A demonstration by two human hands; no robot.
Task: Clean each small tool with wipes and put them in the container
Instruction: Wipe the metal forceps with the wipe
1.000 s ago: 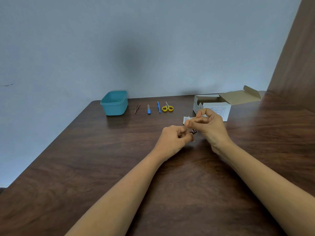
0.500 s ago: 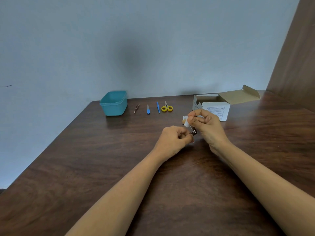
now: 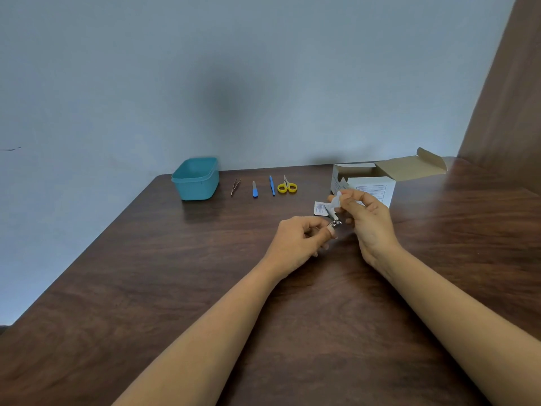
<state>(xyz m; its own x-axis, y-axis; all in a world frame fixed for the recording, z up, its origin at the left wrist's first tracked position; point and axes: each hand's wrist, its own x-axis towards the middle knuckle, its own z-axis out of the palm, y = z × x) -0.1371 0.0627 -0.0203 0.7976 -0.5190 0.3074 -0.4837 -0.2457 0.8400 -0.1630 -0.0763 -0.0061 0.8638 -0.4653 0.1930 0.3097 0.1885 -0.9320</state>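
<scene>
My left hand point(image 3: 298, 241) pinches a small metal nail clipper point(image 3: 335, 220) above the middle of the table. My right hand point(image 3: 367, 221) pinches a white wipe point(image 3: 336, 202) against the clipper's upper end. A teal container point(image 3: 195, 179) stands at the back left. In a row to its right lie tweezers point(image 3: 235, 187), a blue nail file point(image 3: 255, 189), a thin blue tool point(image 3: 272, 185) and yellow-handled scissors point(image 3: 287, 185).
An open white cardboard box point(image 3: 371, 186) stands at the back right, just behind my right hand. A torn wipe sachet point(image 3: 320, 208) lies flat on the dark wooden table point(image 3: 146, 273). A brown wall panel point(image 3: 509, 98) rises at the far right.
My right hand has slid the wipe up along the clipper and away from my left hand, so more of the clipper shows. The left hand has stayed in place.
</scene>
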